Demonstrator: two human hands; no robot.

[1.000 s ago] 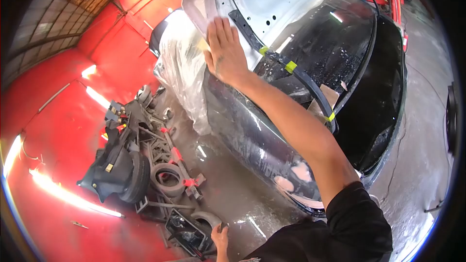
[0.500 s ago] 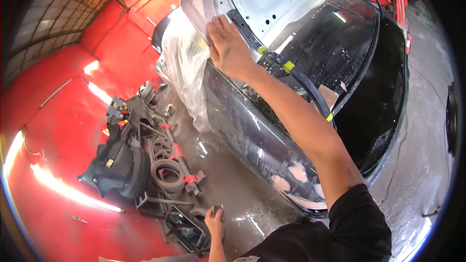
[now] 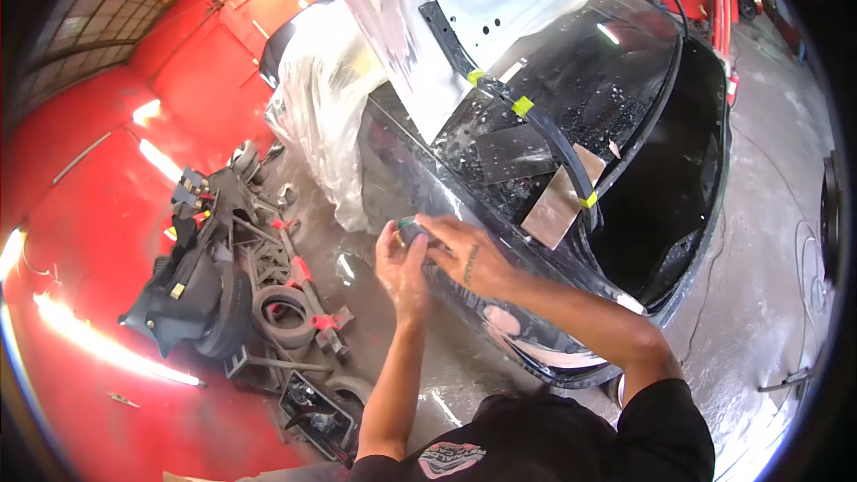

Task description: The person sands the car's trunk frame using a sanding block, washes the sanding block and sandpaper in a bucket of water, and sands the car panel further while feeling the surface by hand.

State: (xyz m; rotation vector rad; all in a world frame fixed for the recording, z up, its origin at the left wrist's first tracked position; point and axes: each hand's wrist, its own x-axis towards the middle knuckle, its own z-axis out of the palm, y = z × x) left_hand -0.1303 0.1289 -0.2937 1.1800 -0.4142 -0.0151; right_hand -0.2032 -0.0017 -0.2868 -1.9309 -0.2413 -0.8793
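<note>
Both hands meet in front of the dark car body panel (image 3: 446,196). My left hand (image 3: 399,272) is closed on a small dark block (image 3: 410,230), with its fingers upright around the left side. From the right, my right hand (image 3: 464,254) has its fingertips on the same block, fingers closed against it. The block is mostly covered by the fingers. Above and beyond the hands stands a raised light grey panel (image 3: 518,9). A black strip (image 3: 544,129) with yellow-green tape runs down from it over the car.
Plastic sheeting (image 3: 321,89) drapes beyond the hands. Old parts, including a tire (image 3: 284,315) and a black plastic liner (image 3: 187,303), lie along the red wall (image 3: 80,161) at left. A brown board (image 3: 564,201) rests on the car.
My right hand has come down from the raised panel to the small block. My left hand has risen from low in the view with the block and met it. The view has shifted slightly.
</note>
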